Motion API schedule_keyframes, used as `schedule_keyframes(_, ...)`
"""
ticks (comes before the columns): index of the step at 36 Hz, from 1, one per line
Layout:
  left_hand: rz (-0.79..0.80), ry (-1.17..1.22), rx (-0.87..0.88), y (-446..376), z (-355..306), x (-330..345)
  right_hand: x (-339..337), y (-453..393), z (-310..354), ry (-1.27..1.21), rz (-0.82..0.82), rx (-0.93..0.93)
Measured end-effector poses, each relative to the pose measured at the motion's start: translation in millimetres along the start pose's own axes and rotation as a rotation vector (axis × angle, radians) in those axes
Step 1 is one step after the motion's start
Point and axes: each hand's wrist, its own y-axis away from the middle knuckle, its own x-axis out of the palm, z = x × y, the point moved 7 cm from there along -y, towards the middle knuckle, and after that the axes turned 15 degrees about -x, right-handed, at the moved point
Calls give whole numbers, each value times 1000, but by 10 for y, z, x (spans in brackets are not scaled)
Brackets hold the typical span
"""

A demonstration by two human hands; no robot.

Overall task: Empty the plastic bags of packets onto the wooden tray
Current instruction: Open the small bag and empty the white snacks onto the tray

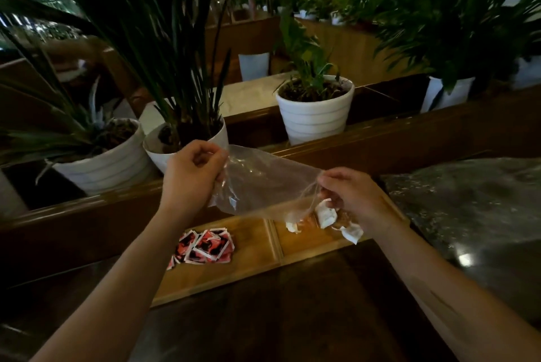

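Closest to the camera is the dark glossy surface (292,303), then the wooden tray (257,244) just past it, lower middle of the frame. It's light wood with a divider strip. The left compartment has a heap of small flat red-and-black packets (205,247); the right one has a few crinkly white packets (325,215).

Above that, both hands are pinched shut on a clear plastic bag (263,183): left hand (193,174) on one end, held higher, right hand (351,197) on the other end, low over the right compartment. The film is thin, limp and wrinkled, stretched between them. Can't tell if anything's left inside.

What I'd worry about: the white ones are light and sit close to the tray's right end, so a hard shake could bounce some over the low rim onto the surface. Thin film also clings, so a packet could stay stuck in a fold.

Behind, ribbed white plant pots (314,110) sit in a dark wooden planter ledge (409,133), near enough for stray packets to reach.
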Motion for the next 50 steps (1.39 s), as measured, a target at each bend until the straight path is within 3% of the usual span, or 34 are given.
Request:
schedule_keyframes(7,178,269,-250,116,555,314,-284,279,122,-16,-79,-38)
schedule_keyframes(17,423,272,-277,516,836,1218,-863,1162,51,-14,-199,75)
schedule_keyframes(31,845,157,-54,1300,340,2513,-1475,2135,111,357,130,315)
schedule_keyframes(40,924,99,-11,1708,15,3182,-2193,2384,24,473,176,316)
schedule_keyframes(50,918,49,31,2071,-341,3910,-2915,2375,-66,370,21,243)
